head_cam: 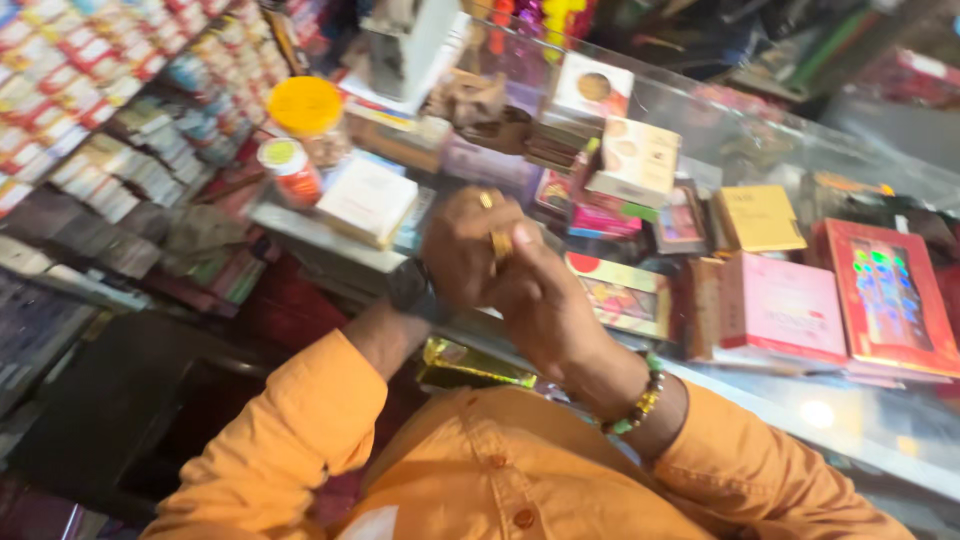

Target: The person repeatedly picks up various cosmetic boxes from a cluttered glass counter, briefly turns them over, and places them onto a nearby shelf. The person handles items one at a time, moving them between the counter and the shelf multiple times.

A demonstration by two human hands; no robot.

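Head view: pretty blurry, hands meet over the glass shop counter [880,430]
Left hand [465,245]: curled, gold rings on, pressed against the right
Right hand [545,300]: fingers bent onto the left; can't tell if it's holding anything
Nearby: flat pink rectangular box [785,310] just right of them

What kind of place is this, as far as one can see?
Most likely a small shop, perhaps for cosmetics. A glass counter is covered with flat coloured boxes, and shelves of small packets fill the left side. The person's left hand and right hand meet above the counter.
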